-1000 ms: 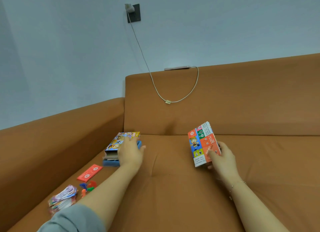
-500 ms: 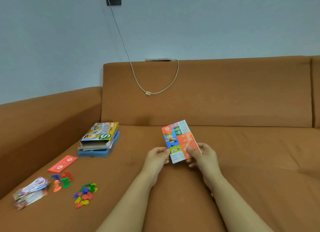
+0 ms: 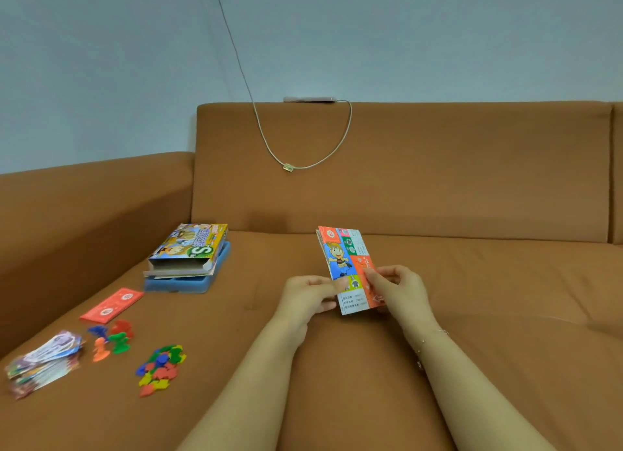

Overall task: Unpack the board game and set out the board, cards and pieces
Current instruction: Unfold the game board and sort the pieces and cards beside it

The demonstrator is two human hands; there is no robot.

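Both hands hold the folded board up over the middle of the sofa seat. The left hand pinches its left edge with thumb and fingers. The right hand pinches the right side, thumb on the front. The board is folded up and stands almost upright, a little tilted.

The step now looks like opening the board. To do it well, each hand should keep hold of one flap and pull gently apart, not tug, so the fold does not rip. Which edge opens is hard to tell from here; it may be the right one. Then lay it flat on the bare seat in front, picture side up.

Keep it well away from the things on the left: the game box on its blue tray, the red card, the card pile, the pawns and the little colored pieces. The seat is soft, so press the folds down.
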